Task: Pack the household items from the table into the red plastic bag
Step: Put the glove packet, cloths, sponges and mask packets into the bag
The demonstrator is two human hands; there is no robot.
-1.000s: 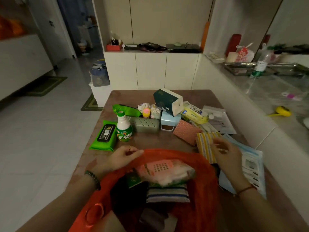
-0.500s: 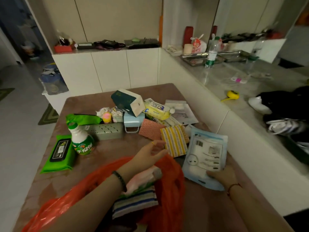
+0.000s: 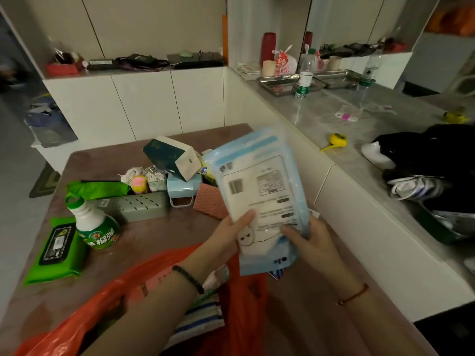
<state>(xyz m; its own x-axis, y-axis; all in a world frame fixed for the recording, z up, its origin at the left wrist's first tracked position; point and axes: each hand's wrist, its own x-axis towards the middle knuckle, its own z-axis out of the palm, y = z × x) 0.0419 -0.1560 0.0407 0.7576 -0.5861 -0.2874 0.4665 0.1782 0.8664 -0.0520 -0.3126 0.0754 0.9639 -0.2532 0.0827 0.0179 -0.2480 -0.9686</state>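
Note:
A light blue flat packet (image 3: 259, 194) with a white label stands upright in the air above the table. My left hand (image 3: 228, 237) grips its lower left edge and my right hand (image 3: 308, 240) grips its lower right edge. Below them lies the open red plastic bag (image 3: 246, 312) at the table's near edge, with a striped cloth (image 3: 198, 319) and a pink packet (image 3: 151, 286) inside. Further back on the brown table (image 3: 159, 235) are a green wet-wipes pack (image 3: 56, 250), a white and green bottle (image 3: 95, 224), a grey-green box (image 3: 138, 205) and a dark green and white carton (image 3: 172, 160).
A pale blue container (image 3: 182, 186), a pink patterned pad (image 3: 208, 202) and small wrapped items (image 3: 144, 177) crowd the table's middle. To the right runs a grey counter (image 3: 341, 124) with a yellow tape measure (image 3: 338, 140), bottles (image 3: 304, 73), metal trays and dark clothing (image 3: 431, 155).
The blue packet was lying on the table under my right hand; now both hands hold it up above the bag. My left hand moved from the bag's rim to the packet.

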